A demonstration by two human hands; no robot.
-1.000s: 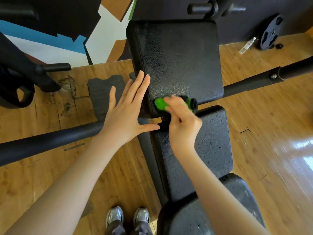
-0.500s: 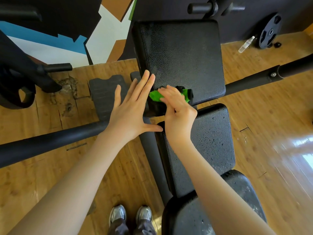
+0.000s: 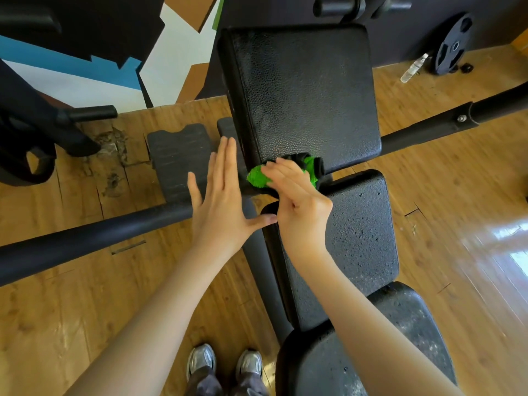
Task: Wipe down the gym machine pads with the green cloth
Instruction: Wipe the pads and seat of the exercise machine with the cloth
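Observation:
The green cloth (image 3: 255,177), bunched with a black side showing, lies on the lower left corner of the upper black pad (image 3: 303,92). My right hand (image 3: 300,204) holds the cloth under its fingers and presses it onto the pad's edge. My left hand (image 3: 220,201) is flat with straight fingers against the left side of that pad, its thumb pointing toward the right hand. Below are a speckled middle pad (image 3: 363,232) and a dusty lower pad (image 3: 371,352).
A thick black bar (image 3: 85,244) crosses the wooden floor on the left, and another bar (image 3: 445,124) runs off to the right. A black foot mat (image 3: 177,155) lies left of the pad. A weight plate (image 3: 451,47) and bottle (image 3: 413,68) sit far right. My shoes (image 3: 225,364) are below.
My right hand has slid the green cloth leftward along the upper pad's lower edge to its left corner. The left hand stays flat beside the pad.

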